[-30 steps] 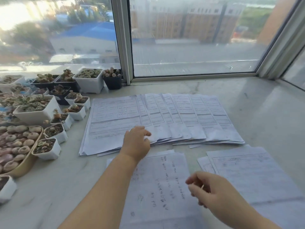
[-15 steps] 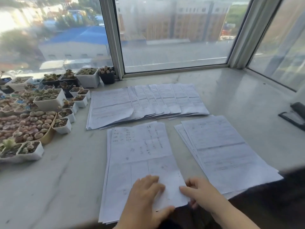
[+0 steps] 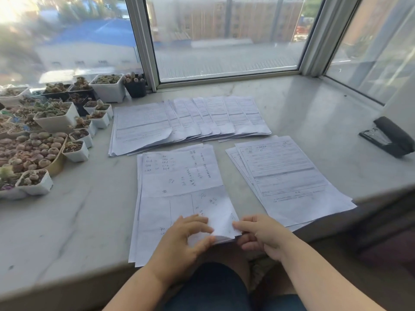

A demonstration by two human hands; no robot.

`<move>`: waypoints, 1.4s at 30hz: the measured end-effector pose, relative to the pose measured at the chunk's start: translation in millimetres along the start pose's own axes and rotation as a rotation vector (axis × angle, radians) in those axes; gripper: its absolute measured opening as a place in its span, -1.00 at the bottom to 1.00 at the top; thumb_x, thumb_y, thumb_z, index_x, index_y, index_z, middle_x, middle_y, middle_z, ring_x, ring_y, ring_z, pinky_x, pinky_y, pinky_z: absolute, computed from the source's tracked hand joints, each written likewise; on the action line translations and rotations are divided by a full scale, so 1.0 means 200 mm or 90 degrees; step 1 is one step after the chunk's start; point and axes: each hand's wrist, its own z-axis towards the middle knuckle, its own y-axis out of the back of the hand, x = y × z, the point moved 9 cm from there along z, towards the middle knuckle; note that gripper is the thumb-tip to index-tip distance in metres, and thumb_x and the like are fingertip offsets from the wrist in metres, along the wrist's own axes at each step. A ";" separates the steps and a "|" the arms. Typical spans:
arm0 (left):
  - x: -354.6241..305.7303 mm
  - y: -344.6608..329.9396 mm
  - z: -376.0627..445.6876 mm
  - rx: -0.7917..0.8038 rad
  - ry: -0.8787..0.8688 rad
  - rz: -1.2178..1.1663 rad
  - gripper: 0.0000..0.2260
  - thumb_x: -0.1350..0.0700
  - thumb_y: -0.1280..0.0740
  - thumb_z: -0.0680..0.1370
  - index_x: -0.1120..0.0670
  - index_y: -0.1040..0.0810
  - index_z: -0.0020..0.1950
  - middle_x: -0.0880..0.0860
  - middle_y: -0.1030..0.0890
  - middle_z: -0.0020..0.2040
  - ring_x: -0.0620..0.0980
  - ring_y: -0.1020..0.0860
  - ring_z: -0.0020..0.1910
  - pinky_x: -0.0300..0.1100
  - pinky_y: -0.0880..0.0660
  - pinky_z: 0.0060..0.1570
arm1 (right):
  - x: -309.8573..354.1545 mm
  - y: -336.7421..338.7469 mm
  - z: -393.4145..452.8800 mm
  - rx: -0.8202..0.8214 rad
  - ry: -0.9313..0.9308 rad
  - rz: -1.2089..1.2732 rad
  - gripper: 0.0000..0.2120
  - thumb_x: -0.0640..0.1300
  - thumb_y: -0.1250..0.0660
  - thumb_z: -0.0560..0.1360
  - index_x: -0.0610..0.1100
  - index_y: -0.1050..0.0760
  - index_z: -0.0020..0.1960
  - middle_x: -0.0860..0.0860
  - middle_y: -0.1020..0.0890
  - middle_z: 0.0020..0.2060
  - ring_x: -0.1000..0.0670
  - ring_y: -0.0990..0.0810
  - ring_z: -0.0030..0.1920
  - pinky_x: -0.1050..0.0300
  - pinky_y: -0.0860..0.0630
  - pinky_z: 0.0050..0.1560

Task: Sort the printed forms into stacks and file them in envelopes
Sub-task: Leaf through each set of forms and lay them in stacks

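Sorting progress: judged partly done. Three groups of white printed paper forms lie on the pale marble window ledge; none is squared into a finished stack.
Fanned row of white printed forms: spread overlapping along the far side of the ledge, near the window; edges uneven, one lower corner curled.
Near-centre pile of white sheets with handwritten marks: lies just in front of the person, its near edge overhanging the ledge; sheets are offset from each other and a fold line crosses the top sheet.
Right-hand pile of white printed forms with boxed tables: loosely fanned, well apart from the hands.
Left hand: fingers curled on top of the near-centre pile, thumb at its near edge, pinching the corner sheets.
Right hand: fingers bent, fingertips touching the same lower right corner; a firm grip cannot be confirmed.
Filing: no envelope in view; judged not yet begun.
Remaining: squaring the piles, sorting the fanned row, filing.
Other items: black stapler at the right; small white square pots of succulents at the left.
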 end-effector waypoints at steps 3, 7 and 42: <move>0.01 0.05 -0.02 -0.091 -0.008 -0.048 -0.89 0.10 -0.33 0.56 -0.08 -0.62 -0.10 -0.18 -0.66 -0.10 -0.22 -0.58 0.03 -0.26 -0.29 0.30 | -0.02 0.01 0.01 0.001 -0.005 0.030 -0.82 -0.13 -0.39 0.53 -0.26 -0.59 0.02 -0.13 -0.60 -0.19 0.05 -0.59 -0.38 0.24 -0.54 -0.40; 0.06 0.12 -0.05 -0.257 0.030 -0.075 -0.76 0.20 -0.34 0.54 -0.13 -0.39 0.02 -0.09 -0.62 -0.27 -0.11 -0.60 -0.23 -0.31 -0.47 -0.23 | -0.03 0.01 0.02 0.016 -0.006 0.034 -0.87 -0.19 -0.37 0.53 -0.25 -0.60 -0.01 -0.09 -0.63 -0.25 0.07 -0.58 -0.39 0.25 -0.54 -0.41; -0.05 0.02 0.00 -0.073 -0.028 0.169 -0.67 -0.16 -0.37 0.47 -0.23 -0.53 0.23 -0.31 -0.52 0.05 -0.30 -0.44 0.07 -0.63 -0.21 -0.03 | 0.06 0.00 0.05 0.004 -0.008 -0.101 -0.88 -0.14 -0.37 0.54 -0.20 -0.59 -0.08 -0.04 -0.65 -0.34 0.10 -0.58 -0.44 0.26 -0.53 -0.40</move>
